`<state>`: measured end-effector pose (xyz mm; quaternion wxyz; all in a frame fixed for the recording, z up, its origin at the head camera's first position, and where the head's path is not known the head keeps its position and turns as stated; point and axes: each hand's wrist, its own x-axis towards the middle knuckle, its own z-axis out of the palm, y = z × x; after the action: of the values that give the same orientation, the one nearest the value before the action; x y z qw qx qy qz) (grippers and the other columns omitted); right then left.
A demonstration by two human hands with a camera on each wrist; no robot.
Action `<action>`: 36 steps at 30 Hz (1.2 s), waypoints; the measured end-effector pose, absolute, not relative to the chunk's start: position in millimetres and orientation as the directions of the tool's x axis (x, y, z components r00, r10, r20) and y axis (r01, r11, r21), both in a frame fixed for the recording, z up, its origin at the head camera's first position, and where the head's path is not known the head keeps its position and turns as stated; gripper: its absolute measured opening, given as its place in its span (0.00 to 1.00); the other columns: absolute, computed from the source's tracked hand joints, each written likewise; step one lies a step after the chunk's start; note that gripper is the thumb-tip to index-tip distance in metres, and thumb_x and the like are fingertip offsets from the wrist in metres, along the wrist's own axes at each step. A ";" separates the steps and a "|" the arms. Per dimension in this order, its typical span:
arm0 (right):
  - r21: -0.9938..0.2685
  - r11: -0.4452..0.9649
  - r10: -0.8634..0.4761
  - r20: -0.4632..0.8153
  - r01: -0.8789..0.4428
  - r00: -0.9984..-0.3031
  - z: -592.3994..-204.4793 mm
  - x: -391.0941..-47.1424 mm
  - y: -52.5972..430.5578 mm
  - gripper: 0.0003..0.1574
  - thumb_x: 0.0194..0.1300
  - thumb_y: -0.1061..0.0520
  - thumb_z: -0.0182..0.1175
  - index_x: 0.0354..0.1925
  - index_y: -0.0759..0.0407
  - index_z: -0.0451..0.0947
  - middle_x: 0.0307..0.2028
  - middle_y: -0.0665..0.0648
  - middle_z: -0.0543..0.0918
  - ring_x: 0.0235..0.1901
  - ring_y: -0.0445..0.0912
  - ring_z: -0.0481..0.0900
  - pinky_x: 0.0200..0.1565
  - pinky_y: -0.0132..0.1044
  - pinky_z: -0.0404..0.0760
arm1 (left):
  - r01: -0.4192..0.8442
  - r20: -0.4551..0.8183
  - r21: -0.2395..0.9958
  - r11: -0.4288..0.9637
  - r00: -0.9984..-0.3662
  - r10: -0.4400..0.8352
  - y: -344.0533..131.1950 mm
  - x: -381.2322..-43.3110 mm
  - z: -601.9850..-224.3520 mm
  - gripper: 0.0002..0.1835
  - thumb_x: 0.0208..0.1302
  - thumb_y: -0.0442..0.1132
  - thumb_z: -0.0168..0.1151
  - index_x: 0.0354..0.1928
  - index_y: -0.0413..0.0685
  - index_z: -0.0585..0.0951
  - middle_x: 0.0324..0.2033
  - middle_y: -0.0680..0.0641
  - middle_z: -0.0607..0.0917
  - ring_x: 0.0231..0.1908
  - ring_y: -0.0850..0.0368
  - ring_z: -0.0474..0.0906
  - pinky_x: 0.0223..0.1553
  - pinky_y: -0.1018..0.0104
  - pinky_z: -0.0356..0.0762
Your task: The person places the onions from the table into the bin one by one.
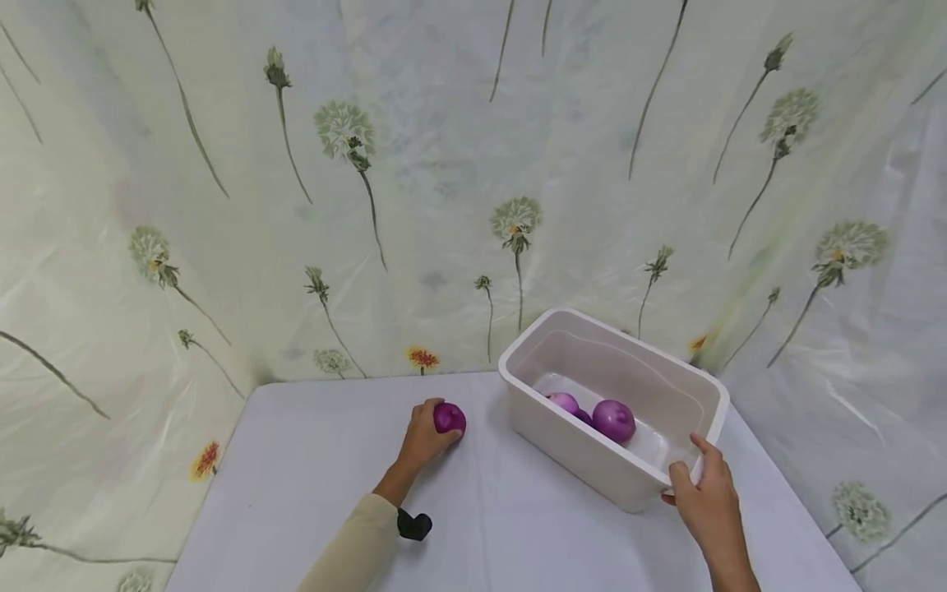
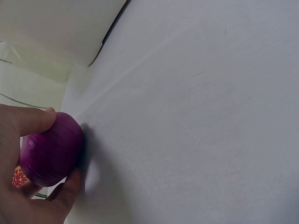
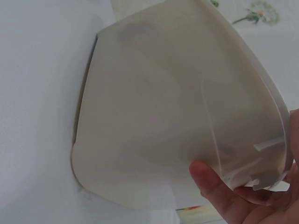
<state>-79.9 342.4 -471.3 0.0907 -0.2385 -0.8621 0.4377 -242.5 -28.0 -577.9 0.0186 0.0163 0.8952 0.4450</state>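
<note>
Near the table's middle, my left hand (image 1: 423, 437) grips a purple onion (image 1: 450, 418) between thumb and fingers. The left wrist view shows this onion (image 2: 52, 149) close to the white cloth, its shadow beside it. To its right stands a white rectangular bin (image 1: 570, 456), set at an angle. My right hand (image 1: 709, 501) holds the bin's near right corner by the rim, and in the right wrist view its thumb and fingers (image 3: 208, 179) lie on either side of that rim. Inside the bin are a large purple onion (image 1: 614, 421), a paler one (image 1: 564, 402) and another partly hidden between them.
A white cloth covers the table (image 1: 311, 469). Behind and at both sides hangs a pale curtain (image 1: 429, 205) printed with dandelions, meeting the table's back edge. A black band piece (image 1: 414, 525) sits at my left wrist by the beige sleeve (image 1: 355, 543).
</note>
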 end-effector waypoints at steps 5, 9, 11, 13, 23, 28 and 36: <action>-0.797 0.501 0.490 -0.060 0.338 -0.870 -471.1 -79.3 342.4 0.40 0.72 0.56 0.43 0.78 0.62 0.45 0.66 0.77 0.59 0.54 0.73 0.70 0.28 0.36 0.86 | -0.008 -0.041 0.804 0.594 -0.998 0.042 -27.2 -241.0 -577.0 0.36 0.55 0.41 0.76 0.64 0.45 0.70 0.58 0.34 0.73 0.59 0.36 0.75 0.58 0.38 0.77; -0.791 0.502 0.493 -0.071 0.350 -0.867 -471.2 -80.4 341.7 0.40 0.73 0.55 0.43 0.78 0.61 0.45 0.66 0.77 0.58 0.55 0.73 0.69 0.28 0.37 0.86 | -0.018 -0.047 0.813 0.582 -0.998 0.034 -28.4 -239.3 -575.6 0.36 0.55 0.41 0.76 0.64 0.44 0.70 0.57 0.34 0.73 0.58 0.36 0.75 0.58 0.39 0.77; -0.788 0.504 0.493 -0.073 0.353 -0.867 -471.1 -80.8 341.3 0.41 0.73 0.55 0.43 0.78 0.61 0.44 0.66 0.78 0.58 0.55 0.73 0.69 0.28 0.37 0.86 | -0.024 -0.051 0.812 0.582 -0.998 0.028 -29.9 -238.7 -575.1 0.37 0.55 0.42 0.76 0.64 0.44 0.70 0.57 0.34 0.73 0.58 0.37 0.75 0.57 0.40 0.78; -0.788 0.505 0.493 -0.073 0.353 -0.867 -471.3 -80.9 341.3 0.40 0.73 0.55 0.43 0.78 0.61 0.44 0.66 0.78 0.58 0.55 0.73 0.69 0.28 0.37 0.86 | -0.032 -0.055 0.819 0.573 -0.998 0.023 -31.5 -239.0 -573.2 0.37 0.55 0.42 0.76 0.65 0.44 0.69 0.57 0.35 0.73 0.59 0.37 0.75 0.57 0.40 0.78; -0.793 0.509 0.488 -0.053 0.334 -0.871 -471.5 -79.6 342.0 0.40 0.72 0.56 0.42 0.78 0.62 0.45 0.66 0.77 0.59 0.53 0.73 0.71 0.27 0.35 0.86 | -0.010 -0.030 0.837 0.547 -0.999 0.027 -37.4 -250.4 -546.6 0.38 0.58 0.45 0.74 0.67 0.46 0.67 0.59 0.36 0.72 0.61 0.38 0.73 0.56 0.41 0.79; -0.792 0.513 0.487 -0.050 0.331 -0.872 -473.4 -80.0 342.6 0.40 0.72 0.56 0.42 0.78 0.62 0.46 0.65 0.77 0.59 0.54 0.73 0.71 0.27 0.35 0.86 | 0.030 0.010 0.848 0.529 -0.999 0.041 -36.6 -257.4 -531.4 0.38 0.58 0.44 0.74 0.68 0.45 0.67 0.61 0.35 0.72 0.62 0.36 0.72 0.56 0.40 0.79; -0.793 0.510 0.491 -0.049 0.333 -0.870 -472.2 -80.4 341.6 0.41 0.72 0.56 0.42 0.78 0.62 0.45 0.66 0.77 0.59 0.54 0.73 0.71 0.27 0.37 0.86 | 0.084 0.057 0.853 0.516 -0.996 0.069 -29.1 -267.6 -506.2 0.38 0.58 0.44 0.74 0.69 0.46 0.67 0.62 0.36 0.71 0.63 0.37 0.71 0.56 0.42 0.79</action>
<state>-80.4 341.6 -472.2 0.0914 -0.2385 -0.8640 0.4339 -267.6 -29.1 -506.2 -0.0080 0.0439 0.8705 0.4901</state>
